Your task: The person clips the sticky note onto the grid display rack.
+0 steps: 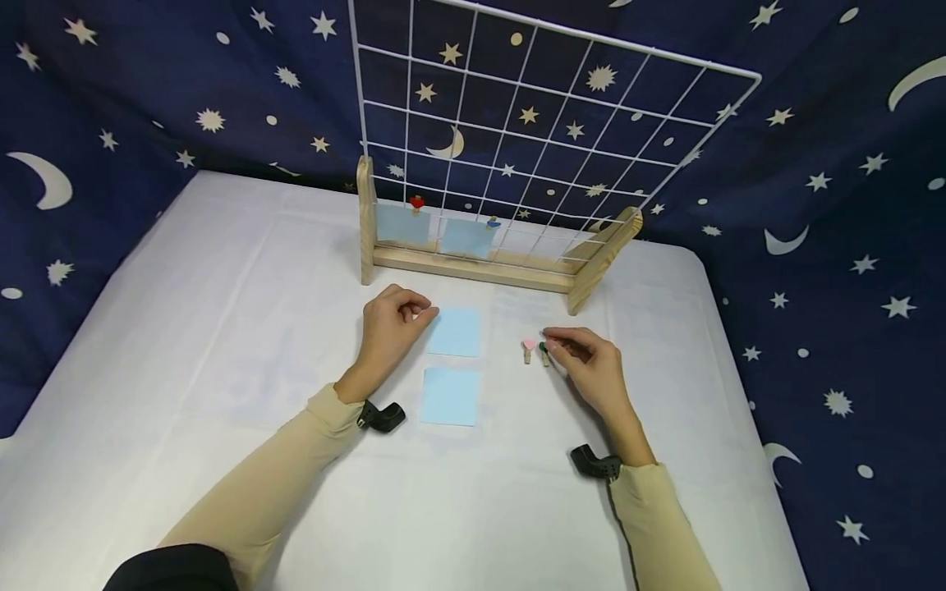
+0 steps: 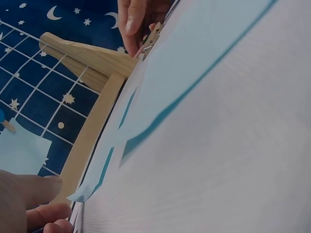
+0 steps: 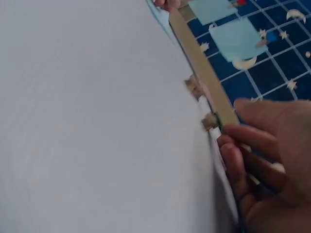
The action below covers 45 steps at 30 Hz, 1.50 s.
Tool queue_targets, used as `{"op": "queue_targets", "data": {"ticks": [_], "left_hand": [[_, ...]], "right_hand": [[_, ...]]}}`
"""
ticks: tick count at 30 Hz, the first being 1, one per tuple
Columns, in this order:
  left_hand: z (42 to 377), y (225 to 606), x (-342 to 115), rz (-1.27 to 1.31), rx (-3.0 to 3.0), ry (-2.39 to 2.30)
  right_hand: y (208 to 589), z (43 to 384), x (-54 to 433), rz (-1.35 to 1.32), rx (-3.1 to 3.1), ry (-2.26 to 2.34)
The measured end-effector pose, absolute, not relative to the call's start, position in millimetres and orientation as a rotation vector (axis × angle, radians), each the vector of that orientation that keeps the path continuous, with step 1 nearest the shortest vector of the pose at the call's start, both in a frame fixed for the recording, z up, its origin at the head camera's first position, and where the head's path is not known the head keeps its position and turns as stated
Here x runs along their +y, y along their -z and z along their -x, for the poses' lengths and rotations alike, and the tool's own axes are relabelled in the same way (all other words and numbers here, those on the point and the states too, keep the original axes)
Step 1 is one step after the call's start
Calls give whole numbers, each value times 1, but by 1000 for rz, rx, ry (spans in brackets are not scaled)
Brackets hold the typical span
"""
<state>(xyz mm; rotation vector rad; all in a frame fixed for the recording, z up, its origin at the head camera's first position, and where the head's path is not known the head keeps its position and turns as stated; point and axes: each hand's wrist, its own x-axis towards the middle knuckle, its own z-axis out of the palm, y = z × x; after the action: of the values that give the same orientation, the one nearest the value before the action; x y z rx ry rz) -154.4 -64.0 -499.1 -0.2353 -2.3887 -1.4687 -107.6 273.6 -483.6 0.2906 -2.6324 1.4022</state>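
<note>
Two light-blue paper squares lie on the white table, an upper sheet [image 1: 454, 332] and a lower sheet [image 1: 450, 397]. My left hand [image 1: 392, 324] is at the upper sheet's far left corner; in the left wrist view its thumb [image 2: 46, 188] and fingers stand apart by that corner. Right of the sheets lie two small wooden clothespins, one with a pink heart [image 1: 528, 346], one with a green top [image 1: 545, 358]. Around the green one's top hover the fingertips of my right hand [image 1: 587, 365], thumb and forefinger apart; whether they touch it I cannot tell.
Behind the sheets stands a white wire grid [image 1: 517, 131] on a wooden base [image 1: 473, 269]. Two blue papers [image 1: 402, 226] hang low on it, held by a red-topped clothespin [image 1: 417, 203] and a blue-topped clothespin [image 1: 493, 223]. A starry dark-blue cloth [image 1: 244, 74] surrounds the table.
</note>
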Motion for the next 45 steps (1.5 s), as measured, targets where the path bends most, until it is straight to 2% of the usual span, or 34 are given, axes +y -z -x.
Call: {"op": "queue_targets", "data": {"ticks": [7,16,26,45], "left_hand": [[157,503,-64,261,-2415,1425],[156,504,-61,227,-2431,1417],[154,503,-59,219,-2407,1498],[153,503,-60,173,-2405,1518]], "right_hand": [[493,109,274,-406,-2554,-1534],[469,102,264,-476,-2580,-1467],[461,100,266,-418,-2645,-1472],[494,109,291,-360,-2621,-1668]]}}
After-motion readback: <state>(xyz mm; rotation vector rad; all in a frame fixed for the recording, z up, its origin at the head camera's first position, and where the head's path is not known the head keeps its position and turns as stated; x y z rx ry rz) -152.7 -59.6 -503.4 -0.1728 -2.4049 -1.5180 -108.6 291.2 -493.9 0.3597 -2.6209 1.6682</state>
